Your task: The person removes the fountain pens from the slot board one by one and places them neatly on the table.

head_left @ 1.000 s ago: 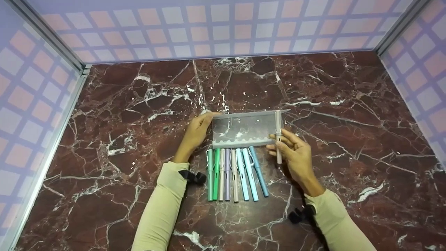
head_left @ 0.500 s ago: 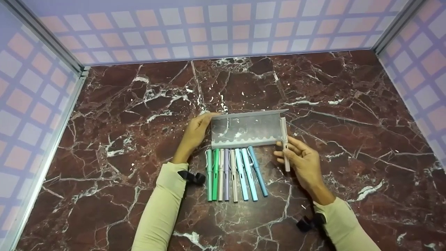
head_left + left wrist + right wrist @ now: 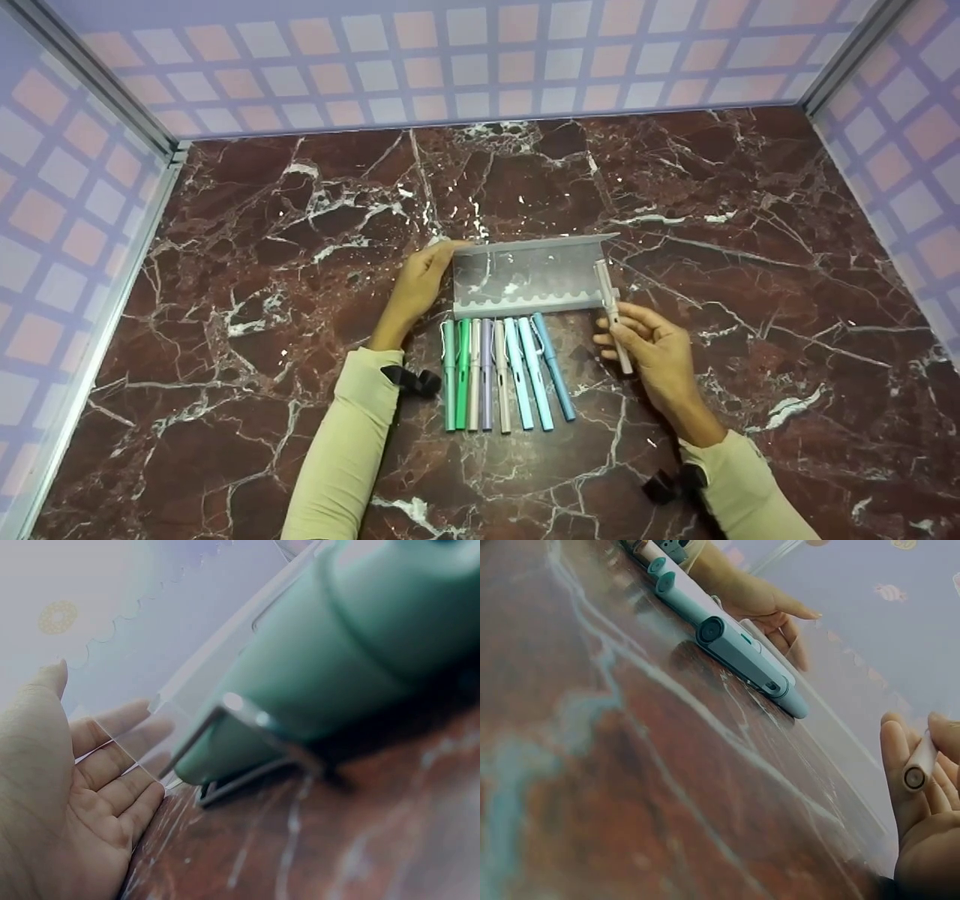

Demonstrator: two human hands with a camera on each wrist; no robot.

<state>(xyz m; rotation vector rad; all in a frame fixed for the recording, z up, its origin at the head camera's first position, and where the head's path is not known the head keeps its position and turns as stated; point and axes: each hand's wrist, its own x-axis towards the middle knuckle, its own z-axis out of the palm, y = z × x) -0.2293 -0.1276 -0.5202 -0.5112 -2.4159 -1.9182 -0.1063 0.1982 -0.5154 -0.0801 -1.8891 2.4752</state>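
My right hand (image 3: 664, 360) pinches a pale pinkish pen (image 3: 609, 300) between thumb and fingers at the right end of a clear plastic case (image 3: 525, 281). The pen's upper part overlaps that end in the head view; the right wrist view shows its round end (image 3: 915, 778) towards the camera. At the case's left end is my left hand (image 3: 420, 281), thumb by the upper edge. Its relaxed fingers (image 3: 112, 765) rest behind the clear wall. The case has a scalloped strip and a raised lid. In front lies a row of pens: a green pen (image 3: 463, 375), a purple pen (image 3: 487, 375), others grey or blue.
The case and pens stand on a dark red marbled table (image 3: 262, 300) with white veins. Checked panels (image 3: 480, 60) with metal corner strips enclose the back and sides. A darker blue pen (image 3: 553, 367) lies slanted at the row's right end.
My right hand has moved slightly right and towards me with the pinkish pen, which now tilts more, its top leaning left. The left hand, case and row of pens stay nearly as they were.
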